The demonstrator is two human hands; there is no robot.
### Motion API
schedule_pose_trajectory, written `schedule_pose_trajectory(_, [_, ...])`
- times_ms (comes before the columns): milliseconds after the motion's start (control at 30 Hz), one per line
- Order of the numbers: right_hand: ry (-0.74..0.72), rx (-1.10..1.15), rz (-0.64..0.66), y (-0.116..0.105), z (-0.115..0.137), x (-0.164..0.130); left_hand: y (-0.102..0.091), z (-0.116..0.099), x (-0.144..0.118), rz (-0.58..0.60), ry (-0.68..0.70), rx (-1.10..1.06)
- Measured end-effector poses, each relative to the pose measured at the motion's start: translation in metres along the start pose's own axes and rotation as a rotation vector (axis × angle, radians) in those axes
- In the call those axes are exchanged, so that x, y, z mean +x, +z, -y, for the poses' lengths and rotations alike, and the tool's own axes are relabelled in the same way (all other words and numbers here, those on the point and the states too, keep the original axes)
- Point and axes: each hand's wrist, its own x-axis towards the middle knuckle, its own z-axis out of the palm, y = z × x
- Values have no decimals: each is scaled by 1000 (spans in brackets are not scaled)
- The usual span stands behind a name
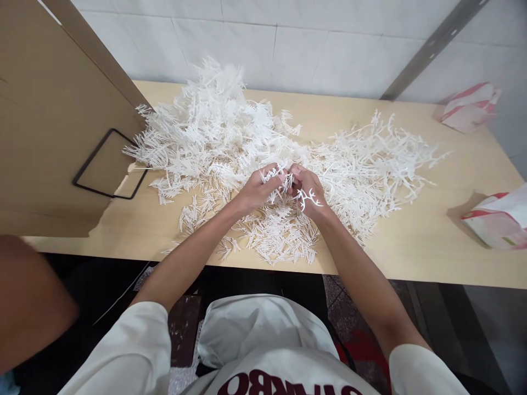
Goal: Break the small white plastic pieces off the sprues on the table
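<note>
Both hands meet over a heap of small white branched plastic pieces on the table. My left hand is closed, with a cluster of the white branched pieces between thumb and fingers. Close beside it, my right hand pinches a white branched piece, whose forked tips lie across the back of the hand. Looser short bits are spread below the hands. To the right lies a pile of longer branched stems. The fingertips are partly hidden among the pieces.
A brown cardboard panel with a black wire frame stands at the left. Two red-and-white bags sit on the right of the wooden table. A tiled wall closes off the back. Someone's bare limb shows at the lower left.
</note>
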Motion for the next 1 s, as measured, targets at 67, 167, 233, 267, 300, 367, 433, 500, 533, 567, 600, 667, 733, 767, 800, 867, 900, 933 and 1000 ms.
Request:
schedule_pose_trajectory(67, [6, 28, -15, 1, -1, 0, 0, 0, 0, -2, -7, -33])
schedule_pose_trajectory(167, [5, 74, -31, 2, -3, 0, -2, 0, 0, -38, -33, -59])
schedule_pose_trajectory(233, [-2, 111, -24, 2, -4, 0, -4, 0, 0, -58, -44, -49])
schedule_pose_trajectory(267, [-8, 128, -14, 3, -4, 0, -5, 0, 0, -63, -45, -35])
schedule_pose_trajectory(300, [-17, 140, -1, 2, -4, 0, -6, 0, 0, -71, -37, -13])
schedule_pose_trajectory(367, [-34, 119, 19, 1, -3, 0, -7, -1, 1, -119, -3, 75])
schedule_pose_trajectory(433, [-58, 26, 10, -1, 0, 0, -8, -4, 1, -174, 54, 238])
schedule_pose_trajectory(500, [-121, -126, -21, -4, 4, -1, -8, -7, 0, -205, 145, 444])
schedule_pose_trajectory(533, [-173, -213, -48, -5, 5, -1, -8, -8, -1, -213, 193, 546])
schedule_pose_trajectory(567, [-233, -304, -77, -6, 6, -2, -8, -9, -2, -223, 237, 637])
schedule_pose_trajectory(600, [-288, -394, -101, -7, 7, -3, -7, -10, -3, -238, 272, 716])
schedule_pose_trajectory(667, [-356, -547, -116, -9, 7, -4, -8, -10, -5, -265, 303, 828])
schedule_pose_trajectory(733, [-361, -647, -74, -10, 7, -5, -9, -9, -5, -261, 322, 882])
schedule_pose_trajectory(767, [-356, -682, -45, -11, 7, -6, -10, -8, -5, -245, 333, 898])
schedule_pose_trajectory(800, [-356, -712, -25, -11, 7, -6, -11, -8, -5, -228, 340, 910])
schedule_pose_trajectory(867, [-382, -767, -22, -12, 7, -6, -11, -6, -4, -224, 326, 929])
schedule_pose_trajectory(900, [-407, -793, -33, -12, 7, -5, -11, -6, -3, -240, 303, 939])
schedule_pose_trajectory(933, [-434, -817, -47, -11, 7, -5, -10, -5, -3, -263, 271, 946])
schedule_pose_trajectory(1000, [-472, -843, -76, -9, 5, -4, -7, -4, -4, -313, 202, 948])
